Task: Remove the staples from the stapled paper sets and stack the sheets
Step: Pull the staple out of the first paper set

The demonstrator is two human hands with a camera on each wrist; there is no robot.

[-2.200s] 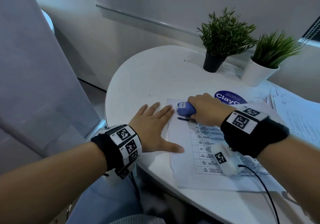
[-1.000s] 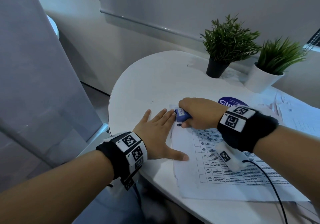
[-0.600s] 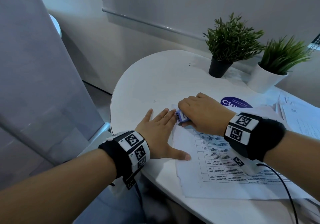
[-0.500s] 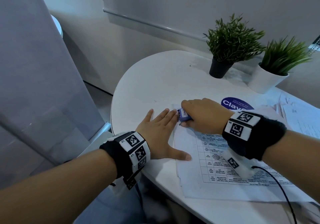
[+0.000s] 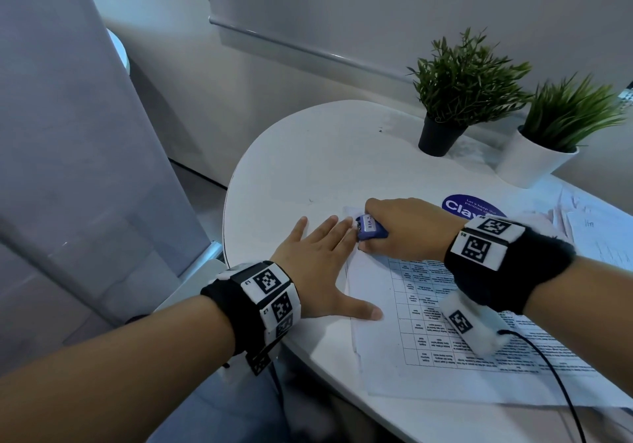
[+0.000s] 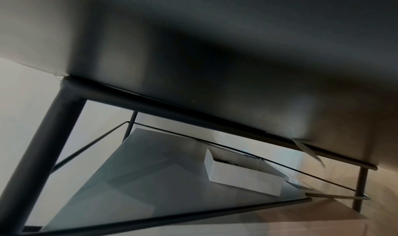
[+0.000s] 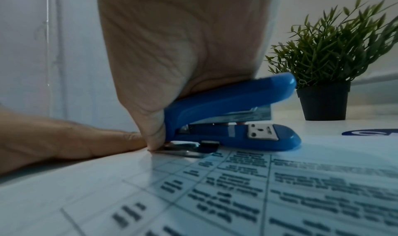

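A stapled paper set (image 5: 445,333) with a printed table lies on the round white table (image 5: 325,155). My right hand (image 5: 404,230) grips a small blue stapler (image 5: 370,230) at the set's far left corner. In the right wrist view the blue stapler (image 7: 232,113) sits low on the paper set (image 7: 237,197), its metal rear tab touching the sheet under my thumb. My left hand (image 5: 322,264) lies flat with straight fingers beside the set's left edge, thumb on the paper. The staple itself is hidden.
Two potted plants, one in a black pot (image 5: 440,137) and one in a white pot (image 5: 531,161), stand at the back. A blue round sticker (image 5: 469,208) and more loose sheets (image 5: 603,230) lie to the right. The left wrist view shows only the table's underside and frame (image 6: 64,103).
My right hand has shifted the stapler slightly left along the paper's corner and tilted it. My left hand has stayed flat in the same spot.
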